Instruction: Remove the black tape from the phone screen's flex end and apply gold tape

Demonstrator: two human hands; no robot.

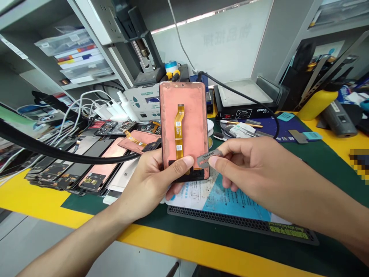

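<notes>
While a row of phone screens (pixel 93 163) lies side by side at the left of the bench (pixel 161 240), near a bundle of white cables (pixel 79 102), the left hand (pixel 155 179) holds up a phone screen panel (pixel 190 115) near the middle, its thumb clamped over the lower part of the pink back and its other fingers behind. A gold ribbon cable (pixel 179 130) runs down that back. Just right of the left thumb, at the panel's lower right edge, is a thin metal blade (pixel 208 157), pinched between the thumb and bent fingers of the right hand (pixel 248 163). Below both hands, a blue and white sheet (pixel 227 196) lies on a dark mat. Behind the right hand sits a flat heating plate (pixel 245 94), and farther right stands a yellow bottle (pixel 317 104).
</notes>
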